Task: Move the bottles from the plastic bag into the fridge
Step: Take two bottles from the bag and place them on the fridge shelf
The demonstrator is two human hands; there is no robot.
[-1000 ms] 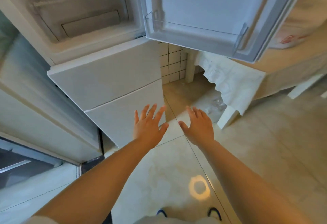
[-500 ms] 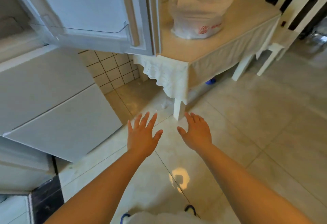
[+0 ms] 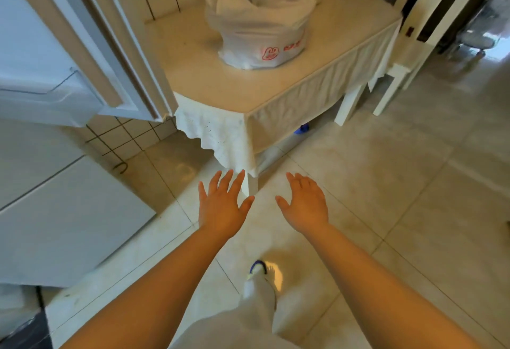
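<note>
Both hands empty and spread, with the view now turned from the fridge toward the bag on the table.

Compared with the earlier frames, the fridge (image 3: 63, 219) has slid to the left edge and its open door (image 3: 55, 53) sits at upper left, while the one white plastic bag (image 3: 259, 26) with red print has come fully into view at top centre, standing on the cloth-covered table (image 3: 276, 86). No bottles can be made out inside it. The left hand (image 3: 220, 205) and right hand (image 3: 306, 205), two in all, hang at frame centre over the floor tiles with fingers straight and apart, holding nothing, well short of the bag. One white chair (image 3: 414, 31) stands at upper right, and one shoe tip (image 3: 258, 267) shows at bottom centre.
</note>
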